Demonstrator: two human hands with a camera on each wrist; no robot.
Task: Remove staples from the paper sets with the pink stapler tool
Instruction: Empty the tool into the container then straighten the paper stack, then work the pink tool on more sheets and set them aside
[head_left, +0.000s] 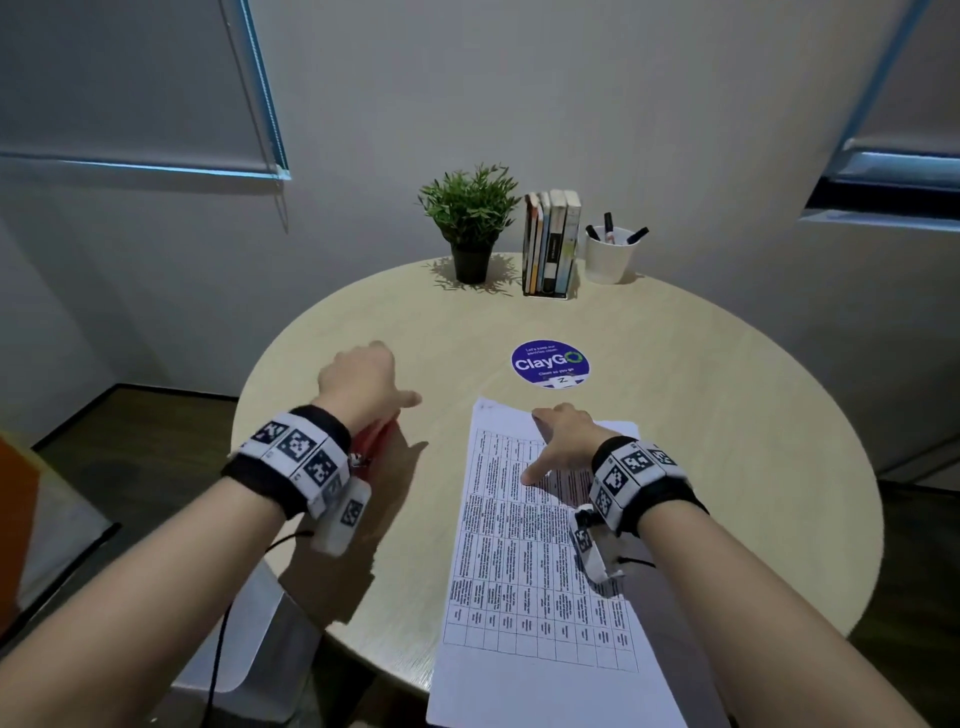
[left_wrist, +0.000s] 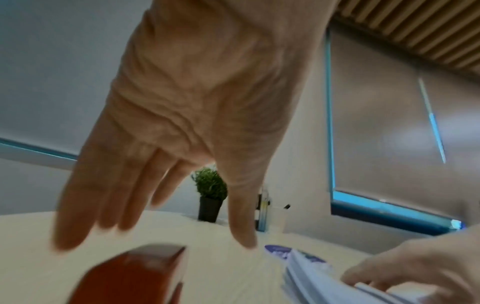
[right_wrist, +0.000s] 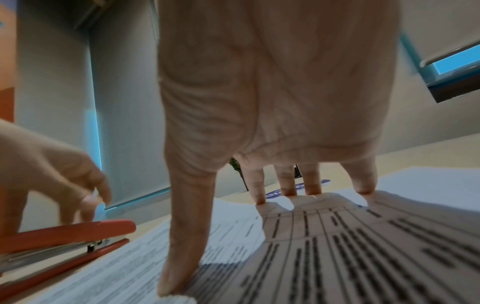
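Table (head_left: 675, 415) first: a round top in pale wood-grain laminate, smooth and matt, with a curved front edge; on its near right part lies the paper set (head_left: 524, 571), a stack of white sheets printed with a dense ruled grid of small text, its long side running away from the person and its lower end reaching past the table edge; the right hand (head_left: 563, 441) lies on the far end of the stack, fingers (right_wrist: 285, 181) straight and spread, tips and thumb pressing flat on the top sheet, grasping nothing; the left hand (head_left: 358, 379) hovers over the table left of the paper, its fingers (left_wrist: 109, 195) loose and nearly straight, released, holding nothing, though the right wrist view shows the fingertips just at the stapler's top; beneath that wrist sits the pink stapler tool (head_left: 376, 441), a glossy reddish-pink plastic body with a metal channel between its two arms, lying on the table just left of the paper and apart from it; beyond the paper a round purple sticker (head_left: 550, 364) reads ClayGo; at the far rim stand a leafy green plant (head_left: 470, 218) in a dark pot, a row of upright books (head_left: 550, 244), and a white cup (head_left: 609, 254) holding markers
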